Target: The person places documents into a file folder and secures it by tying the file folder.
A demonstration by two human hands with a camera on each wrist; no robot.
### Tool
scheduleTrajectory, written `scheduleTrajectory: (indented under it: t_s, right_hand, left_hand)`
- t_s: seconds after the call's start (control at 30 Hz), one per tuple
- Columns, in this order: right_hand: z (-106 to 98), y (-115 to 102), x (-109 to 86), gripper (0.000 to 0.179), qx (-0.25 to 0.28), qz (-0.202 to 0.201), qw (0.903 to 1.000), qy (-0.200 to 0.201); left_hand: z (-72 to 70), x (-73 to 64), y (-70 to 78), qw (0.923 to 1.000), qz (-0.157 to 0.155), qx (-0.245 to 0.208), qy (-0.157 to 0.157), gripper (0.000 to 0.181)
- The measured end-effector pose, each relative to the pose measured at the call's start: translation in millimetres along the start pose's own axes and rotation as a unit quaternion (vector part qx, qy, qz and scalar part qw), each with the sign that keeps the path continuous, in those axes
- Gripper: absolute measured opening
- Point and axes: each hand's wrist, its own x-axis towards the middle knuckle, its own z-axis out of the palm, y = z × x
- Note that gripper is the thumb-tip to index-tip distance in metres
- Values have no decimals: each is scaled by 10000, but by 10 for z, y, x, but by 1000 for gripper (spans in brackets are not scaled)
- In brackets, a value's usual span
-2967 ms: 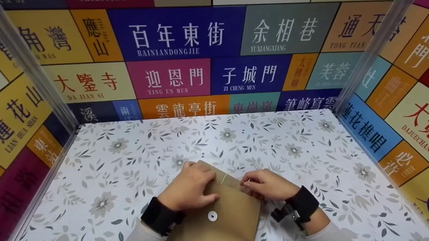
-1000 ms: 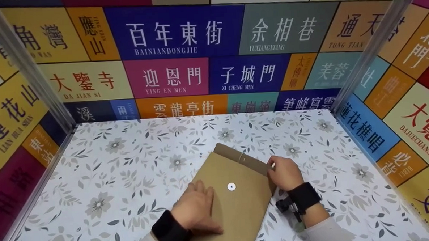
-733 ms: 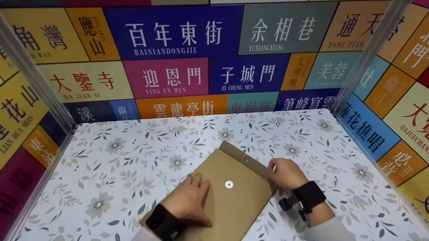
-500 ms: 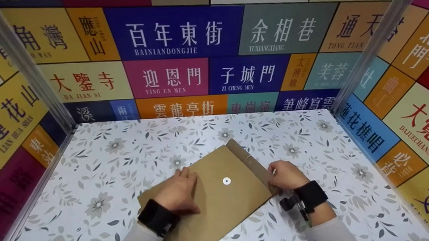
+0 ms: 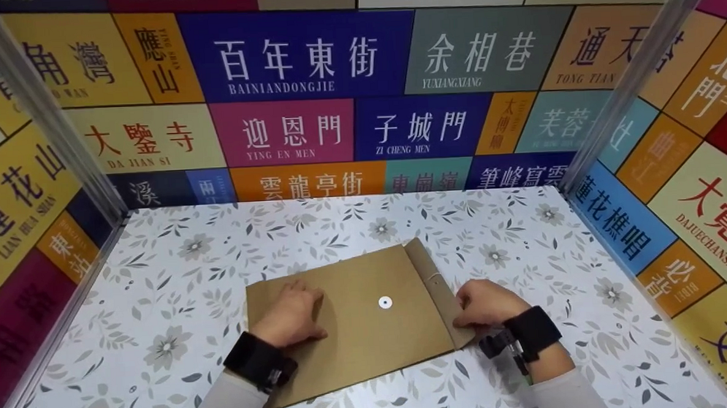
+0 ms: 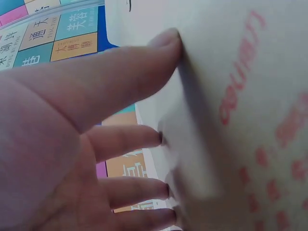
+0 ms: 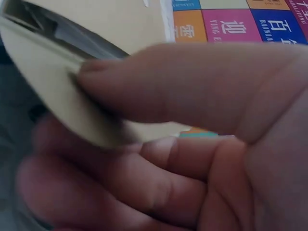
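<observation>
A brown kraft paper document envelope [image 5: 369,338] lies on the table in the head view, its flap [image 5: 433,277] folded outward at the right end. On its face is a round white button [image 5: 385,302], and a short white string shows on the flap. My left hand [image 5: 290,314] rests on the envelope's left part. In the left wrist view the thumb and fingertips touch paper bearing red print [image 6: 240,72]. With thumb and fingers, my right hand [image 5: 489,303] pinches the flap's near corner. The right wrist view shows the envelope's mouth [image 7: 82,36] gaping beside that thumb.
The tabletop [image 5: 218,247] has a white covering with grey flowers and leaves. Colourful sign-printed panels [image 5: 295,53] stand behind it and at both sides, with clear corner posts [image 5: 634,75]. A black band with a small camera [image 5: 531,331] sits on each wrist.
The envelope has turned clockwise, its flap end swinging from the far side to the right. My left hand has slid left and away on it; my right hand keeps hold of the flap corner.
</observation>
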Motion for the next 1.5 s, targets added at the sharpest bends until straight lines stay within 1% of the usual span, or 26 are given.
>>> scheduleTrajectory:
  t_s: [0.1, 0.13, 0.2, 0.27, 0.33, 0.43, 0.53, 0.67, 0.73, 0.93, 1.07, 1.2, 1.3, 1.4, 1.43, 1.5]
  right_hand:
    - [-4, 18, 35, 19, 174, -41, 9982, 570]
    - [-2, 21, 47, 22, 256, -75, 9969, 741]
    - [12, 28, 75, 36, 285, -201, 9936, 1076]
    - [42, 31, 105, 47, 252, -347, 9909, 1277]
    - [90, 35, 143, 50, 145, -505, 9880, 1451]
    - [174, 53, 200, 40, -35, -669, 9836, 1677]
    - [228, 76, 232, 26, -122, -705, 9784, 1940]
    - [237, 93, 240, 14, -142, -668, 9736, 2179]
    - [231, 95, 241, 12, -189, -669, 9725, 2221]
    - [220, 80, 247, 16, -449, -727, 9715, 2210]
    - [223, 68, 251, 14, -504, -783, 9658, 2419]
    - [233, 66, 254, 13, -545, -740, 9613, 2598]
    - [244, 61, 255, 14, -787, -666, 9598, 2611]
    - [244, 47, 247, 15, -1030, -597, 9620, 2459]
    - [239, 44, 244, 16, -1009, -575, 9647, 2362]
    - [219, 43, 238, 20, -773, -514, 9726, 2133]
  left_hand:
    - [1, 3, -28, 9999, 135, -69, -6, 67]
    - [-1, 2, -35, 9998, 169, -102, -21, 69]
    - [9, 5, -56, 9995, 229, -203, -46, 71]
    - [20, 10, -71, 9992, 244, -287, -98, 73]
    - [24, 18, -80, 9989, 234, -361, -169, 75]
    - [26, 24, -84, 9988, 218, -370, -239, 77]
    - [27, 28, -85, 9986, 219, -385, -272, 78]
    - [30, 31, -85, 9984, 181, -420, -328, 79]
    - [29, 31, -87, 9984, 177, -423, -337, 79]
    - [27, 31, -98, 9983, 200, -451, -305, 79]
    - [29, 31, -104, 9983, 196, -451, -301, 79]
    - [25, 26, -100, 9984, 234, -418, -295, 79]
    - [18, 19, -97, 9983, 276, -408, -300, 79]
    - [14, 16, -98, 9981, 304, -432, -301, 78]
    - [15, 15, -99, 9981, 300, -433, -311, 78]
    - [16, 15, -102, 9981, 281, -455, -322, 78]
